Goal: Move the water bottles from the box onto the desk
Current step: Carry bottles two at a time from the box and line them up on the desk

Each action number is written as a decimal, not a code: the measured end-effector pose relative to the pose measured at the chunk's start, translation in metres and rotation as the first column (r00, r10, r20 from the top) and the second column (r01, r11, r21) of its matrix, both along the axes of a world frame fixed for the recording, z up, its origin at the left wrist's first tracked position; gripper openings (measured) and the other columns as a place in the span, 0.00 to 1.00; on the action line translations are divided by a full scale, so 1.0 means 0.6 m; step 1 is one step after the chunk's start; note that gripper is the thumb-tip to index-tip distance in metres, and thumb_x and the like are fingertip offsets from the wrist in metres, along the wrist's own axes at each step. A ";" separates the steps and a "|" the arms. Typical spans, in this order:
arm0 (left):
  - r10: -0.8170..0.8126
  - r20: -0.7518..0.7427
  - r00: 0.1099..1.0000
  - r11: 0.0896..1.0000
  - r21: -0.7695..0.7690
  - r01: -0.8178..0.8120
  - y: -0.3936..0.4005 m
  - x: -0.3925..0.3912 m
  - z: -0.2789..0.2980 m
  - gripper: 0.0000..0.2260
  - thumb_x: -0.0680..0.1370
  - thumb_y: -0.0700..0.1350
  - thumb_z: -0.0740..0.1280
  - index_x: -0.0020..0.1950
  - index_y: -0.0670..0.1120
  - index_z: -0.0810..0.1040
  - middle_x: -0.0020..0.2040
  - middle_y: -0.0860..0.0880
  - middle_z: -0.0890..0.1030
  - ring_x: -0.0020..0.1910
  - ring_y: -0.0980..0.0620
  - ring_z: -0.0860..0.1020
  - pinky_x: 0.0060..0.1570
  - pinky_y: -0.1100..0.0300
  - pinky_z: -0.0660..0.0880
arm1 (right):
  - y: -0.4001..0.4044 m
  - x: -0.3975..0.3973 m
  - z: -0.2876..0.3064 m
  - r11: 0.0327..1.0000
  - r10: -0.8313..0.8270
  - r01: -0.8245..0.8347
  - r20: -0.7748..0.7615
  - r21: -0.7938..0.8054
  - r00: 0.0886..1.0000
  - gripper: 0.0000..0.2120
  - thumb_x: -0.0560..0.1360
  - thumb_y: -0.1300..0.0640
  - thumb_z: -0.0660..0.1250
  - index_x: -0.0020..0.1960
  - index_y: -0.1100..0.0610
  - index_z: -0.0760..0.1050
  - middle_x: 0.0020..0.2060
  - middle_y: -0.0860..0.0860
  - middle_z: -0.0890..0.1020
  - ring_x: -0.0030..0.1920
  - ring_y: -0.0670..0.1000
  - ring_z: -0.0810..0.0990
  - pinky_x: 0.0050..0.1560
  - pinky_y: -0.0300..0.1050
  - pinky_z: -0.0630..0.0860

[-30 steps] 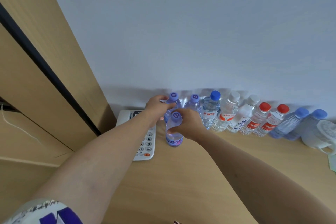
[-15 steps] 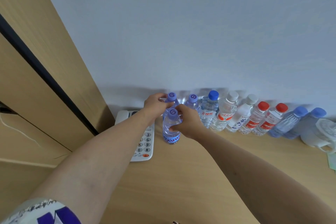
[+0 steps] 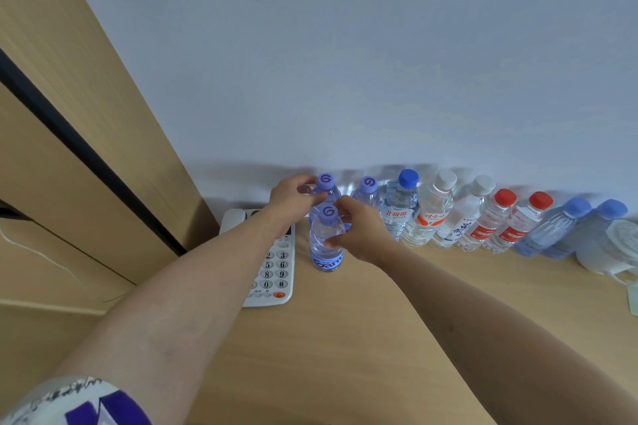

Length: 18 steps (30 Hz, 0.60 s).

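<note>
A row of water bottles point(image 3: 428, 214) with purple, blue, white and red caps stands upright on the wooden desk point(image 3: 345, 338) along the wall. My left hand point(image 3: 293, 198) grips the neck of the leftmost purple-capped bottle point(image 3: 326, 183) in that row. My right hand point(image 3: 359, 231) holds the side of another purple-capped bottle point(image 3: 326, 241), which stands upright on the desk just in front of the row. The box is not in view.
A white desk telephone point(image 3: 272, 266) lies just left of the front bottle, partly under my left forearm. A white rounded object point(image 3: 611, 248) sits at the right end of the row. A wooden cabinet point(image 3: 86, 148) rises on the left.
The front bottle has been slid a little farther toward the row with my right hand. My left hand has stayed on the leftmost bottle's neck.
</note>
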<state>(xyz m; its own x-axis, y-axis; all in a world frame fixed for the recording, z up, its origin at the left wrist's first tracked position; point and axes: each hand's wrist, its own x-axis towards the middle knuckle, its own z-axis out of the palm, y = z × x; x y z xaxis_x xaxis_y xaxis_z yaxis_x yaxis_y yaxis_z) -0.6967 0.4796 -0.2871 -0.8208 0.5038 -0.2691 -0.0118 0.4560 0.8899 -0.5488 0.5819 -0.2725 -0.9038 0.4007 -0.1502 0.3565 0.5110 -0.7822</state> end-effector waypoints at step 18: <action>-0.408 -0.621 0.670 0.913 -0.291 0.285 -0.024 0.143 0.131 0.23 0.77 0.55 0.72 0.70 0.48 0.79 0.69 0.46 0.78 0.70 0.43 0.72 0.68 0.51 0.71 | -0.069 0.199 0.060 0.853 -0.401 0.352 0.053 0.385 0.914 0.39 0.69 0.45 0.79 0.76 0.49 0.69 0.70 0.54 0.76 0.70 0.58 0.71 0.66 0.52 0.71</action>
<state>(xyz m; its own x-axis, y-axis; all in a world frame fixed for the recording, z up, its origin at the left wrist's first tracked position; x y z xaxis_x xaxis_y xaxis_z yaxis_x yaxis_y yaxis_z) -0.6108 0.4651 -0.2087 -0.5904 0.7897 0.1668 0.7323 0.4372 0.5222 -0.4293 0.5408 -0.2363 -0.6554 0.7546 -0.0318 0.6621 0.5538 -0.5049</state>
